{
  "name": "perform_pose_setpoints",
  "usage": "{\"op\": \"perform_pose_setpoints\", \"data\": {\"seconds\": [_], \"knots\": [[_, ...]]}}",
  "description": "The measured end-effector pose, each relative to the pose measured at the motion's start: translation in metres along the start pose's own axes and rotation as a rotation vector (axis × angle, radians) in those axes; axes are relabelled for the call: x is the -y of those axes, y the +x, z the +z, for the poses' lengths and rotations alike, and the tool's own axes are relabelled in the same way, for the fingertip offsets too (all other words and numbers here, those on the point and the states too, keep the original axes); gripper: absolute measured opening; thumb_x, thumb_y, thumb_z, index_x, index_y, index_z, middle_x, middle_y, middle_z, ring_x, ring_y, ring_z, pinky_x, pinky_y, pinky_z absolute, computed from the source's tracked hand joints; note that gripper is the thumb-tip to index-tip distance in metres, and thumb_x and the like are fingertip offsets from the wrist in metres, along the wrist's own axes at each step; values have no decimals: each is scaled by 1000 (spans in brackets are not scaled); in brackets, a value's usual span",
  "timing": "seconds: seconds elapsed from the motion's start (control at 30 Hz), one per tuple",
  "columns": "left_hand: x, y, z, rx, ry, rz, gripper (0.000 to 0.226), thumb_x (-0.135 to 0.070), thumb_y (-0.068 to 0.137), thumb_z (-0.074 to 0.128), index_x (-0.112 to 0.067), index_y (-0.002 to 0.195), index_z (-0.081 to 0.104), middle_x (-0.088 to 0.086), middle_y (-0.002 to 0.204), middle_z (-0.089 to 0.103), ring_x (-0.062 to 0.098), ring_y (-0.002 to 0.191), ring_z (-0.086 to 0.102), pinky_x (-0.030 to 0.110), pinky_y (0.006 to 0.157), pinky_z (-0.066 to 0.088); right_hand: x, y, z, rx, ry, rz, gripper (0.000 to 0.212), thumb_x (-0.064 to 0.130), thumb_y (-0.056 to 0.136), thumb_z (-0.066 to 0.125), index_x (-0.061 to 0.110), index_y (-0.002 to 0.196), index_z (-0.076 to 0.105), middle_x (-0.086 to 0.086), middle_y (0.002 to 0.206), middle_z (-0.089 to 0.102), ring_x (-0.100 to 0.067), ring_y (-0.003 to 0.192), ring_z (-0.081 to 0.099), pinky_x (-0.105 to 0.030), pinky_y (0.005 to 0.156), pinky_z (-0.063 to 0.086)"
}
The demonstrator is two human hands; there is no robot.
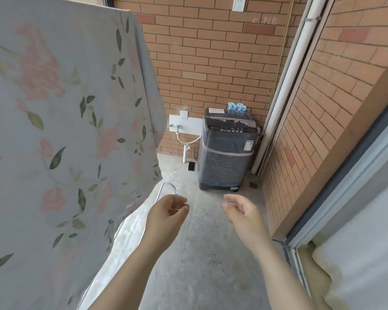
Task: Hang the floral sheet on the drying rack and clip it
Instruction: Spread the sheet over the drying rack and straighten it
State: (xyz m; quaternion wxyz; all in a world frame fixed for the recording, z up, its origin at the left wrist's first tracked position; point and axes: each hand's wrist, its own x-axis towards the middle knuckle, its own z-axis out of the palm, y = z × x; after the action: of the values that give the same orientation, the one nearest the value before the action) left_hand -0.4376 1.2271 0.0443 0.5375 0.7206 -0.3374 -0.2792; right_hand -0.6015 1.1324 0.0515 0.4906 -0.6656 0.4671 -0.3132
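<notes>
Both forearms reach forward at waist height. The left hand (166,217) has loosely curled fingers and holds nothing; the right hand (242,212) is relaxed, palm turned inward, and is also empty. The two are apart, neither touching the floral sheet (65,130), which hangs draped at the left over the drying rack (160,193), of which only a metal tube shows below the cloth. Beneath is a grey concrete floor (211,253). Ahead, a plastic-wrapped washing machine (226,153) stands against the brick wall (211,52), with blue clips (236,106) on its lid.
</notes>
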Motion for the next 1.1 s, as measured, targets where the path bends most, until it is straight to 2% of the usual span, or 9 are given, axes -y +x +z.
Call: {"op": "perform_pose_setpoints", "data": {"seconds": [0.1, 0.3, 0.47, 0.57, 0.67, 0.83, 0.93, 1.0, 1.1], "knots": [[-19, 54, 35, -19, 20, -11, 11, -20, 88, 64, -25, 96, 66, -7, 91, 69, 9, 82, 64, 15, 64, 45, 4, 70, -23, 23, -11, -13, 24, 21, 93, 58, 26, 116, 62, 9, 105, 67, -3, 100, 61, -33, 95, 51], [-39, 152, 87, -57, 37, -5, 12, -20, 88, 64, -25, 98, 66, -9, 94, 69, 10, 87, 65, 24, 74, 53, 3, 187, -49, 75, -44, -28, 22, 24, 94, 58, 30, 115, 61, 13, 106, 65, -1, 99, 60, -24, 90, 50], [-39, 251, 118, -81, 47, -9, 13, -20, 88, 64, -23, 100, 67, -8, 94, 70, 9, 87, 65, 25, 75, 53, -6, 289, -46, 96, -41, -10, 25, 19, 93, 58, 23, 117, 63, 10, 105, 67, -5, 102, 62, -35, 96, 50], [-45, 317, 137, -75, 39, 2, 13, -19, 87, 65, -22, 99, 67, -10, 94, 70, 8, 88, 65, 27, 77, 55, -5, 356, -45, 84, -54, -7, 24, 20, 92, 58, 26, 115, 63, 11, 104, 67, -6, 101, 62, -38, 96, 51], [-56, 382, 154, -52, 34, 4, 13, -19, 88, 64, -21, 100, 67, -8, 93, 70, 9, 87, 66, 23, 75, 53, 5, 420, -48, 85, -82, 10, 23, 24, 92, 58, 29, 114, 63, 11, 105, 67, -7, 101, 62, -38, 97, 50], [-79, 487, 193, -15, 35, 14, 9, -15, 87, 64, -22, 93, 67, -8, 88, 70, 5, 82, 65, 11, 62, 48, 7, 519, -64, 45, -59, 21, 23, 25, 93, 57, 29, 114, 64, 12, 105, 67, -3, 102, 61, -38, 98, 49], [-85, 531, 219, 22, 32, -4, 11, -13, 87, 64, -23, 90, 67, -7, 89, 71, 10, 84, 66, 14, 65, 50, 1, 565, -77, 37, -47, 54, 22, 24, 93, 58, 30, 113, 63, 12, 105, 67, -2, 101, 61, -37, 99, 49], [-90, 572, 246, 38, 38, -8, 11, -13, 87, 63, -23, 91, 67, -4, 89, 71, 11, 84, 67, 12, 61, 50, -7, 611, -93, 22, -31, 65, 23, 24, 92, 58, 30, 114, 63, 12, 105, 67, -1, 101, 62, -37, 99, 49], [-103, 630, 287, 11, 45, 5, 10, -14, 86, 64, -22, 90, 68, -2, 87, 72, 17, 83, 69, 25, 70, 55, -17, 681, -118, 27, -35, 55, 25, 24, 92, 58, 29, 116, 63, 12, 106, 67, -4, 102, 62, -39, 99, 49]]}}
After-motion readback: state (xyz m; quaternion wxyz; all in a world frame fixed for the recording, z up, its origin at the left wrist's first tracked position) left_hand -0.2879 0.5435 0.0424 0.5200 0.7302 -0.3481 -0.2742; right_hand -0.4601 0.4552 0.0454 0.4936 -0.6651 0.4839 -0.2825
